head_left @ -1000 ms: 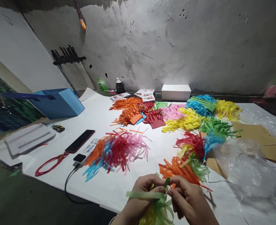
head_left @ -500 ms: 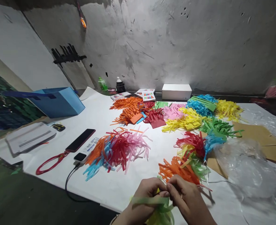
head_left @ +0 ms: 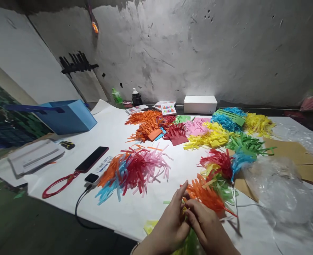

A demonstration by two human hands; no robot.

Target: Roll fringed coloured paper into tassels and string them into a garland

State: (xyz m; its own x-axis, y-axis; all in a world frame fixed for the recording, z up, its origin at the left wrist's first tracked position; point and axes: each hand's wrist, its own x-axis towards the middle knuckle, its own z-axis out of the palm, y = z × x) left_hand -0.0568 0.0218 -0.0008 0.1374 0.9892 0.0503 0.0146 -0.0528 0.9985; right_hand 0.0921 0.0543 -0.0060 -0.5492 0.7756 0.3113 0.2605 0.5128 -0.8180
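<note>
Close together at the bottom centre are my left hand (head_left: 174,219) and my right hand (head_left: 205,221), both on a green and yellow paper tassel (head_left: 189,244). The thumb and fingers of my right hand pinch the tassel's top. My left hand curls around it with one finger raised; its grip is partly hidden. Just beyond the hands lies an orange tassel (head_left: 205,193), beside a red tassel (head_left: 217,163) and a light blue one (head_left: 243,161). To the left is a pile of red (head_left: 137,164), orange, blue and pink tassels.
More fringed paper, such as a yellow bunch (head_left: 212,136), lies at the back near a white box (head_left: 200,104). A phone (head_left: 92,159), a power bank (head_left: 102,170) with a cable and a blue bag (head_left: 68,117) are at left. Clear plastic (head_left: 281,191) lies at right.
A finger of my left hand has lifted and points up. The green strip that lay across my left hand no longer shows there, and the tassel has sunk lower behind the hands.
</note>
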